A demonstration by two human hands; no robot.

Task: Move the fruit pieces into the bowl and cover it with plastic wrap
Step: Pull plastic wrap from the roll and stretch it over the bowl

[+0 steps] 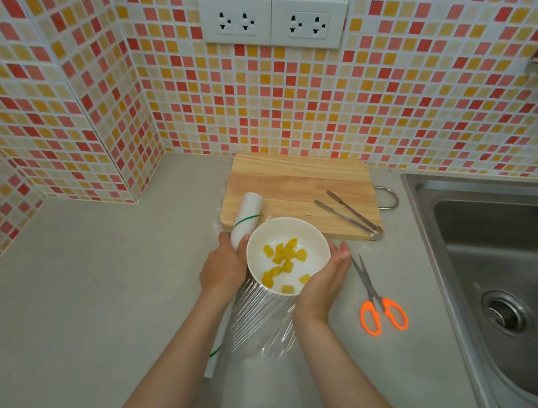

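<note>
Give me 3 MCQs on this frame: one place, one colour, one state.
1. Where do the tongs lie?
A. in the sink
B. on the board
C. in the bowl

2. What colour are the scissors' handles?
A. orange
B. blue
C. black

3. What is the state of the board?
A. piled with fruit
B. holds no fruit
C. wrapped in film

Key: 1 B, the tongs rest on the board's right part. 2 A, both loops are orange. 3 B, the yellow fruit is in the bowl, which the right hand cups while the left hand grips the roll.
</note>
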